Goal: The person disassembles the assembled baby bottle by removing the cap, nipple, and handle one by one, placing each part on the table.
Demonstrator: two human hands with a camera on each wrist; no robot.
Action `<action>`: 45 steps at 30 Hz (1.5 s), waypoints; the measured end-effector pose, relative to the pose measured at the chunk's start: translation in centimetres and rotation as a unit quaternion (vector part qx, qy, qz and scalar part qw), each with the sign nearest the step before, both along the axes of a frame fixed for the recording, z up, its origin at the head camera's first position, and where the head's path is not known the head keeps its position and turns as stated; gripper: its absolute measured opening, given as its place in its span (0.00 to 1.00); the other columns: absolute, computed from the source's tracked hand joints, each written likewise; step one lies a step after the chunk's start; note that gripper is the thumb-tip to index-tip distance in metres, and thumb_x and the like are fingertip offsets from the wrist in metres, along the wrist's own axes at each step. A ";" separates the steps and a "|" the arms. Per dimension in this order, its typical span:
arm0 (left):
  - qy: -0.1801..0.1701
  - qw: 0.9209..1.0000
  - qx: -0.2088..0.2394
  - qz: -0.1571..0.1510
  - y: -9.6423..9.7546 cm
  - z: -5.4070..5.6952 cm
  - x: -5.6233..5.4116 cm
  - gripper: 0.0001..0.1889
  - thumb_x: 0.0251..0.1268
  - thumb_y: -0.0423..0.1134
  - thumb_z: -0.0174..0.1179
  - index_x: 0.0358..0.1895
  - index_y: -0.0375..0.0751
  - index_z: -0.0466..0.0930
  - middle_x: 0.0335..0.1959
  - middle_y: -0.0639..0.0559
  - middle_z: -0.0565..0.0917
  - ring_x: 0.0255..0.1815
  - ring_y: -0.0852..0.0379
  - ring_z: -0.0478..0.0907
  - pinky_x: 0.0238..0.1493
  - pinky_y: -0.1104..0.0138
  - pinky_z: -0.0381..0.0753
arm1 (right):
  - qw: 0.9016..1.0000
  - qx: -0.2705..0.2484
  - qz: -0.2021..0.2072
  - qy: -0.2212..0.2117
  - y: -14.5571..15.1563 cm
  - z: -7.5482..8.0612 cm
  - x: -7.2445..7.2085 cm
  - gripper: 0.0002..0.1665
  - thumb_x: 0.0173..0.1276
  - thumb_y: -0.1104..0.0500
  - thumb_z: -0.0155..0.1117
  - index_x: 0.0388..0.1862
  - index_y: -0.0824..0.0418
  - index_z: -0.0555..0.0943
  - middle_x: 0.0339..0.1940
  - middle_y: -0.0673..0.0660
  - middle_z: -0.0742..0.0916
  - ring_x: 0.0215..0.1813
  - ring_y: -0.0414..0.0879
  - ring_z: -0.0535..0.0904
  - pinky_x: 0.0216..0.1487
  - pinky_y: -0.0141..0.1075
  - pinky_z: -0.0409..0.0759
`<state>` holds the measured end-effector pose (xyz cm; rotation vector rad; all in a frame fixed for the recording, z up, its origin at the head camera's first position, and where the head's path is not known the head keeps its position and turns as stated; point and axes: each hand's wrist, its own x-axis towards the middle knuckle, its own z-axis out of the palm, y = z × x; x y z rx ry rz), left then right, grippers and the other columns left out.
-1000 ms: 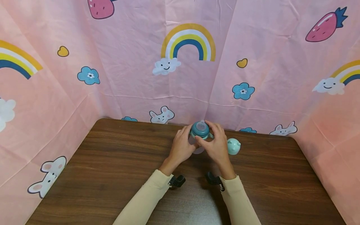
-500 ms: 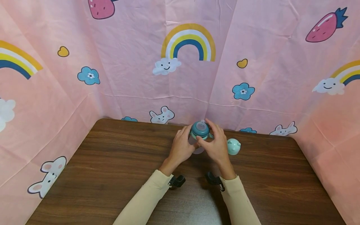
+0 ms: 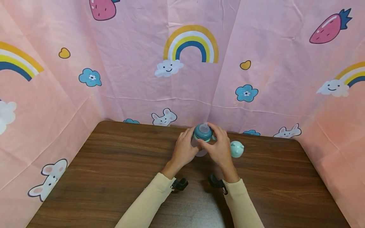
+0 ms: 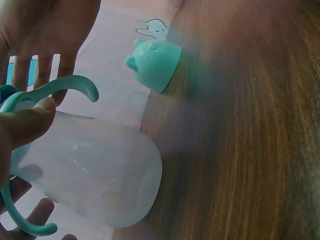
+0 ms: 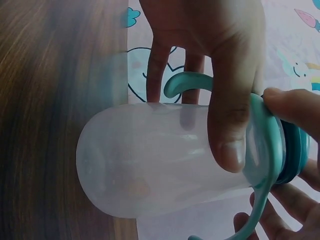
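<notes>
A translucent bottle (image 5: 145,160) is being held roughly upright above the far part of the brown table (image 3: 128,152); whether its base is touching the wood cannot be told. Pale marks on its wall are being blurred beyond reading. At its top, a teal collar (image 3: 203,134) and a clear nipple (image 3: 204,128) are being shown, with a two-handled mint ring (image 5: 267,145) being seated just below the collar. From the left of the bottle, its upper part is being gripped by the left hand (image 3: 183,147), the fingers being curled round it; from its right, the collar and the ring's edge are being grasped by the right hand (image 3: 219,145), thumb in front. Several fingertips are being hidden behind the bottle, and both hands are being cut off in the wrist views. To the right of the bottle, near but apart, an eared mint cap (image 3: 237,149) is being supported by the table. Nearer the wearer than the bottle, cream sleeves (image 3: 145,202) are being cropped by the lower edge. Behind the bottle, a pink cloth (image 3: 128,38) is being displayed, one strawberry print (image 3: 102,9) being cropped by the upper edge.
</notes>
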<state>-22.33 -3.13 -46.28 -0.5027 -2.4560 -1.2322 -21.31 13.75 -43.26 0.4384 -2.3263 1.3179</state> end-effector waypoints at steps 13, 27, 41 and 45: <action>0.018 1.000 0.002 -0.007 -0.1 0.0 0.0 0.40 0.64 0.42 0.82 0.77 0.33 0.75 0.67 0.38 0.84 0.62 0.35 0.81 0.66 0.41 0.80 | 1.000 0.019 0.010 0.008 0.1 -0.1 -0.2 0.42 0.66 0.58 0.84 0.78 0.65 0.79 0.71 0.64 0.84 0.67 0.65 0.78 0.64 0.63 0.77; 0.029 1.000 0.002 -0.007 -0.1 -0.1 0.0 0.40 0.64 0.41 0.82 0.77 0.33 0.75 0.66 0.37 0.84 0.60 0.34 0.81 0.64 0.40 0.81 | 0.999 -0.013 0.031 -0.005 0.1 0.0 -0.2 0.40 0.67 0.63 0.80 0.77 0.66 0.77 0.71 0.66 0.84 0.69 0.62 0.82 0.71 0.59 0.78; 0.014 1.000 0.002 -0.009 -0.1 -0.2 -0.1 0.40 0.65 0.41 0.82 0.78 0.35 0.74 0.68 0.39 0.83 0.62 0.36 0.81 0.65 0.41 0.80 | 0.998 -0.039 0.056 0.001 0.3 -0.2 -0.4 0.39 0.68 0.65 0.82 0.77 0.65 0.78 0.70 0.64 0.85 0.69 0.61 0.83 0.71 0.62 0.77; 0.012 1.000 0.000 -0.007 -0.1 -0.3 -0.2 0.40 0.65 0.41 0.82 0.77 0.35 0.74 0.67 0.39 0.84 0.62 0.36 0.81 0.65 0.41 0.80 | 0.996 -0.054 0.064 0.006 0.4 -0.4 -0.6 0.39 0.68 0.66 0.83 0.76 0.63 0.79 0.70 0.63 0.86 0.68 0.60 0.83 0.71 0.61 0.77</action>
